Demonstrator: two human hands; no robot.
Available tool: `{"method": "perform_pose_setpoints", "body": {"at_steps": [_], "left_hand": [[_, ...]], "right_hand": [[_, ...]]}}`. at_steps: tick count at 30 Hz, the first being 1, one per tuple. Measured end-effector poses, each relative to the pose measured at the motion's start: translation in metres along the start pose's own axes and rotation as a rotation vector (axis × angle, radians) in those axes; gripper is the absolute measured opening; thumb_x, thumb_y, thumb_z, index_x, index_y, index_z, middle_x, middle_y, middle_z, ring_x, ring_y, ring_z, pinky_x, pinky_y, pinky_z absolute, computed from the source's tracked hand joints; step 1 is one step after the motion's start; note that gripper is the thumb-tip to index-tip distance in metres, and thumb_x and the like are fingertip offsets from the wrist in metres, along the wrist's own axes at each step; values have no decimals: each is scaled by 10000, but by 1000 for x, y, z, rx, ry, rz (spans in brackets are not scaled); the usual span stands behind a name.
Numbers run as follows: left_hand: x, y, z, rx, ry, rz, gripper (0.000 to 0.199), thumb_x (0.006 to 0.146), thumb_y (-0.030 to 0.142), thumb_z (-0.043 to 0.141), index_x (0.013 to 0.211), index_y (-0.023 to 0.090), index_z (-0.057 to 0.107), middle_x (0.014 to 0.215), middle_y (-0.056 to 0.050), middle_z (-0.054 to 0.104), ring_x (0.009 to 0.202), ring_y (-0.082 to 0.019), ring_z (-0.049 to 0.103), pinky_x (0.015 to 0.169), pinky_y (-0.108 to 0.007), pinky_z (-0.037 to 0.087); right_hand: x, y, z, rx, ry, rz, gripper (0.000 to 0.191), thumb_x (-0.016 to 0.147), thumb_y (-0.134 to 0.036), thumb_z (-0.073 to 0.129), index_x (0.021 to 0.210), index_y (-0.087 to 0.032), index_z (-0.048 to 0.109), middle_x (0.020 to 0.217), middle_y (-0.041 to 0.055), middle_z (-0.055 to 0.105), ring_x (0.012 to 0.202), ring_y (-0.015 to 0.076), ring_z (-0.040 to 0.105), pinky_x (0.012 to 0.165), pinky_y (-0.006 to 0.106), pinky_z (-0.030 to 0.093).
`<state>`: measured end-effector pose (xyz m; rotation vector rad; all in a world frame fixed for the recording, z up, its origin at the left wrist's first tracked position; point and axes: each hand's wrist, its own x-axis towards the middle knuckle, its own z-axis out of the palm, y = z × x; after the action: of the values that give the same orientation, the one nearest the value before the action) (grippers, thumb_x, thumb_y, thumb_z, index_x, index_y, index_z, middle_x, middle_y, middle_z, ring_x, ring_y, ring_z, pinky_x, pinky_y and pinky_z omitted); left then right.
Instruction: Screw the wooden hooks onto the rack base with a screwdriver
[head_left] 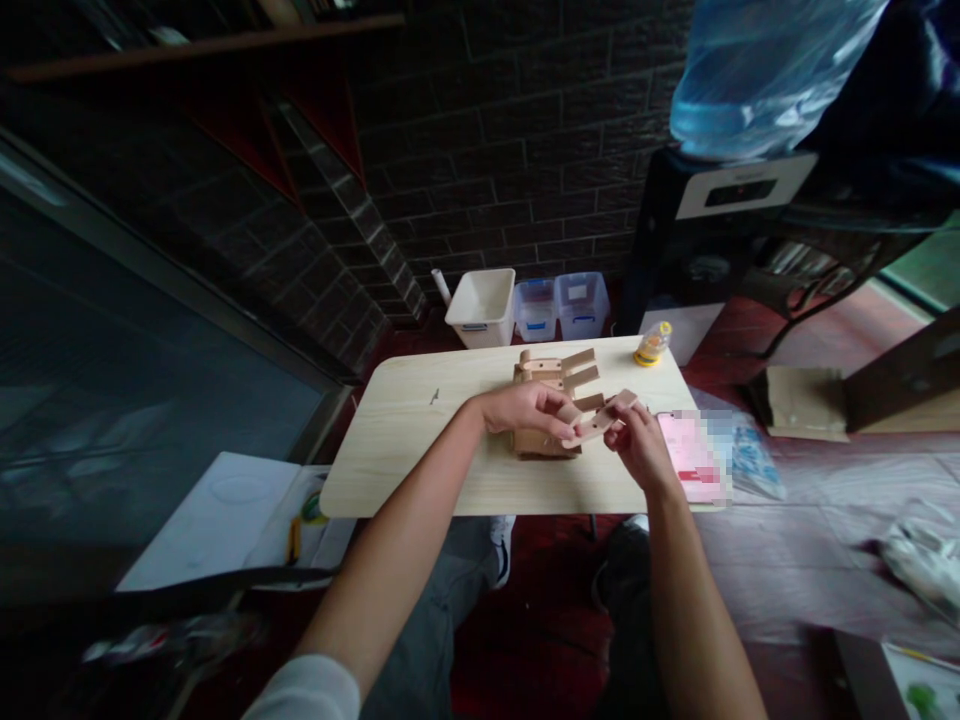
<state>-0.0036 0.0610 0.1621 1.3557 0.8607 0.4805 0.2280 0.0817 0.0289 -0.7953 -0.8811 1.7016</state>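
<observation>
A folded tan piece (595, 425), seemingly cardboard, with small dark spots along it, is held above the table between both hands. My left hand (534, 410) pinches its left end between thumb and fingers. The fingers of my right hand (637, 438) are closed on its raised right end. Beneath and behind my left hand stands a tan cardboard box (541, 445). Similar folded pieces (577, 368) with dark spots lie on or stick out from the box's top. My left hand hides part of the box, so I cannot tell how these pieces are arranged.
The pale wooden table (390, 430) bears a small dark item (435, 397), a clear bottle with yellow ends (653, 344) and a pink sheet (686, 455). Behind it stand a white bin (482, 305), clear plastic boxes (581, 305) and a water dispenser (694, 240).
</observation>
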Motion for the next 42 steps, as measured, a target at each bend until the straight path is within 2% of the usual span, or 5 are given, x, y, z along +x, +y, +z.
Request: {"method": "perform_pose_setpoints", "body": {"at_steps": [5,13,22,31,42], "left_hand": [[-23,-22,2,164,354,57,327,793,335,937,1055,163,845,1265,-118,817,1170,-237,765,1115,-396,567],[-49,-86,26,259,787,96,423,878,315,834,1281,199,788,1293,-106,806,1134,-244,769,1018,-397,636],[-45,-124,36,338,891,156,333,944,322,753,1264,237,791,1295,-85,796,1161,-224,751,917,-316,641],[-47,-150,40,370,968,133,338,984,314,734,1310,228,754,1308,-96,785,1067,-203,776,937,-335,664],[-37,-151,42,542,1023,159,322,989,194,716,1306,246,741,1219,-68,804,1017,-182,763,902,-294,646]], "right_hand": [[-5,0,1,-67,24,-68,320,847,-461,846,976,-234,660,873,-33,721,599,81,570,564,240,489],[-27,5,8,-252,-64,-72,310,929,-478,785,1111,-235,719,772,-18,729,742,163,696,769,322,592],[-29,17,0,-442,-4,11,484,939,-654,714,1178,-236,666,861,28,773,807,210,758,852,416,650],[-32,23,-1,-688,-29,55,458,1044,-674,543,1193,-248,618,851,31,749,782,190,711,736,326,574],[-33,16,3,-724,73,110,476,1037,-676,563,1244,-254,632,863,44,765,804,206,732,717,326,576]]}}
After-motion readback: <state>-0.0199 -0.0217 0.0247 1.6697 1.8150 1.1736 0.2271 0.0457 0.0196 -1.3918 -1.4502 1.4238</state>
